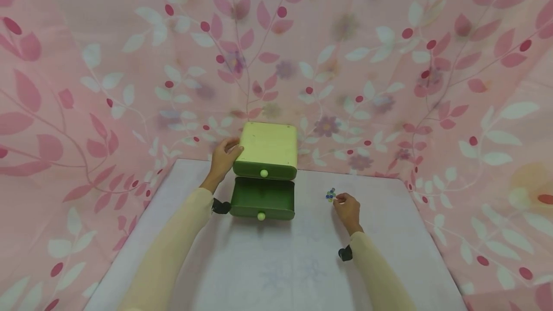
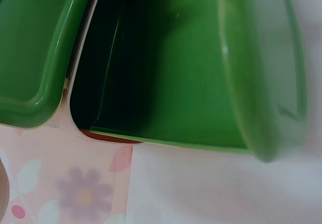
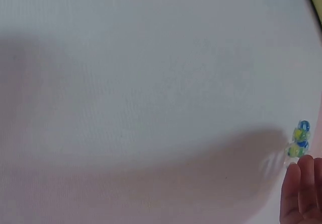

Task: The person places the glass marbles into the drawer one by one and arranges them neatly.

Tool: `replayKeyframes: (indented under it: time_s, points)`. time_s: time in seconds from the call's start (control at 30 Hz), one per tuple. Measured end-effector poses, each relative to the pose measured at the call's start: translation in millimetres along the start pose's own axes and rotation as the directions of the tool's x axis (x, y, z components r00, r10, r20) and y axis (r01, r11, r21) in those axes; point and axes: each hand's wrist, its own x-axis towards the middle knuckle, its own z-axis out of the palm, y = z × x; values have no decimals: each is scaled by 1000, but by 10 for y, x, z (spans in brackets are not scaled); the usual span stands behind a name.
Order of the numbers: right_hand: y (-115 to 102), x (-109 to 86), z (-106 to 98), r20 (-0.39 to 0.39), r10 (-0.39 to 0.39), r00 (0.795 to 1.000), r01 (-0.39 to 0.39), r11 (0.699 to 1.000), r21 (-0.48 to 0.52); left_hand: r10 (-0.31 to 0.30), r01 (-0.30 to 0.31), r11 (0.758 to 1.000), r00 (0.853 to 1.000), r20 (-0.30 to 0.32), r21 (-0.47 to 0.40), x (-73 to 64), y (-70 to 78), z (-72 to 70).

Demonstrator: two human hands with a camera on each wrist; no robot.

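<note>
A small two-drawer cabinet (image 1: pixel 268 143) with a pale green top stands at the back of the table. Its upper drawer (image 1: pixel 246 169) is closed, while the lower drawer (image 1: pixel 261 200) is pulled out, its bare green floor (image 2: pixel 201 83) showing in the left wrist view. My left hand (image 1: pixel 223 160) rests against the cabinet's left side, thumb near the top edge. To the right of the cabinet, my right hand (image 1: pixel 347 210) pinches the near end of a cluster of glass marbles (image 3: pixel 300 139), blue, yellow and green. Something clear seems to join them; its form is unclear.
The white-covered table (image 1: pixel 302 263) carries the cabinet. Pink leaf-patterned cloth (image 1: pixel 345 61) hangs close behind the cabinet and along both sides. Black wrist straps (image 1: pixel 221 206) sit on both sleeves. Round pale knobs (image 1: pixel 261 216) stick out from the drawer fronts.
</note>
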Motion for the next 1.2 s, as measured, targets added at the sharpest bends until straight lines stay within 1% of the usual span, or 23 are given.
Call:
replayKeyframes:
  time_s: [0.23,0.37,0.63,0.7,0.9,1.0,1.2]
  points:
    - [100,52,30,22,3,1000,-2,999,-35,-8,8,1000,1000,-11,15,6,-25,8]
    - [134,68,51,40,21,999,-19,998,-59,-4,4,1000,1000,-11,14,21,-40,1]
    - [164,93,75,66,15,998,-10,997,-80,2,-2,1000,1000,-12,-11,37,-41,-8]
    - [173,95,80,71,15,997,-9,996,-88,7,-7,1000,1000,-13,-6,37,-46,-4]
    - [171,94,104,75,2,997,5,996,-94,26,-26,999,1000,-14,-18,35,-50,-7]
    - [184,98,123,74,2,997,5,995,-96,25,-26,999,1000,-14,-20,35,-50,-4]
    - [190,106,155,76,21,997,-14,995,-99,12,-12,1000,1000,-9,7,26,-51,-3]
